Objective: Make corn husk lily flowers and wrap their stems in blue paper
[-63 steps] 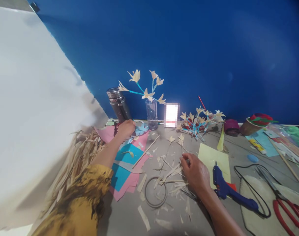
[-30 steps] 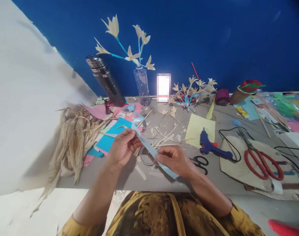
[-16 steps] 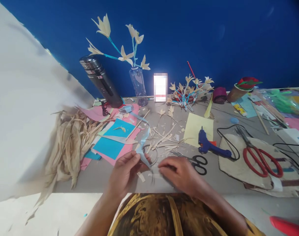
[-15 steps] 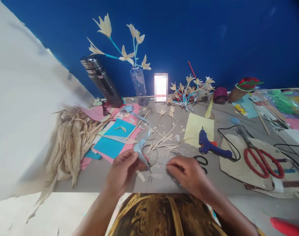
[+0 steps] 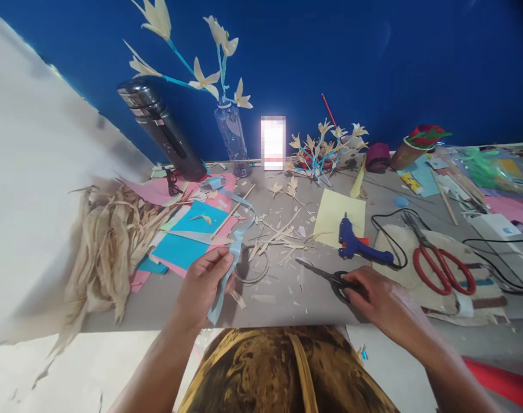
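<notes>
My left hand point(image 5: 205, 284) pinches a light blue ribbon point(image 5: 221, 295) between thumb and fingers. One end of the ribbon hangs down towards the table's front edge, while the rest curls back over the papers. A thin wire loop point(image 5: 266, 269) lies just right of this hand. My right hand point(image 5: 384, 301) has its fingers closed on the handles of small black scissors point(image 5: 319, 272), whose blades point left. A blue glue gun point(image 5: 360, 246) rests on yellow paper point(image 5: 328, 212) behind the scissors. Dry husk scraps point(image 5: 281, 241) are scattered between and beyond my hands.
Large red-handled scissors point(image 5: 444, 269) lie on a cloth point(image 5: 394, 246) at right. Dried husks point(image 5: 102, 252) heap at left. Along the back stand a dark flask point(image 5: 167, 135), a bottle point(image 5: 233, 140) holding husk flowers, a blurred bright rectangle point(image 5: 273, 143) and smaller flowers point(image 5: 324, 146).
My right hand has moved right and taken hold of the black scissors. My left hand still holds the ribbon, whose free end now hangs down and to the left. The view has shifted slightly.
</notes>
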{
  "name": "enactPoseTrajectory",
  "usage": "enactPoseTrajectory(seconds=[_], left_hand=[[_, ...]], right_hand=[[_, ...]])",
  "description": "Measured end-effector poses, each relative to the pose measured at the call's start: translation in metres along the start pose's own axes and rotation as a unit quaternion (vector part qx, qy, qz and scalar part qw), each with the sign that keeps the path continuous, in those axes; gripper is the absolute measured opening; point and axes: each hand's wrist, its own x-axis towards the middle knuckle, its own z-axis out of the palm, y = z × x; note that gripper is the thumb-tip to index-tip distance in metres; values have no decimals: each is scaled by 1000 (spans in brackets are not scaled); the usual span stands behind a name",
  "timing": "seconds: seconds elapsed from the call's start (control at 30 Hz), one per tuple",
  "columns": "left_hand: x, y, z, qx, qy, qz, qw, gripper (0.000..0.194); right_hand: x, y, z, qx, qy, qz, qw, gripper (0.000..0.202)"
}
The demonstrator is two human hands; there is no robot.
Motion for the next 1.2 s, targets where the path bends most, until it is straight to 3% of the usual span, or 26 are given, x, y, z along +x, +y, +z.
enactPoseTrajectory(seconds=[0.07,0.13,0.27,0.37,0.5,0.63,0.8,0.97,1.07,1.2], left_hand=[[0,2,-3,10,10,10,1000,27],[-1,4,-5,14,9,8,1000,30],[-1,7,0,8,-38,-21,999,39],[-2,12,6,22,-65,-32,997,43],[-4,20,9,36,-80,-10,996,45],[-6,28,5,51,-106,14,993,51],[-7,32,0,77,-120,19,990,54],[-4,31,-3,94,-196,-6,976,63],[5,28,-4,102,-233,-13,967,49],[18,25,-6,100,-232,-22,967,28]], right_hand=[[-6,8,-7,86,-36,33,995,23],[-12,14,-10,224,-82,67,969,29],[-12,4,-2,505,-198,64,838,55],[1,-27,10,567,-271,25,777,79],[20,-70,19,543,-301,-13,783,68],[25,-92,20,525,-356,-37,772,66],[31,-101,19,519,-366,-48,771,67],[38,-103,21,562,-378,-71,732,64],[40,-104,24,574,-396,-68,714,55],[40,-106,28,578,-399,-53,710,42]])
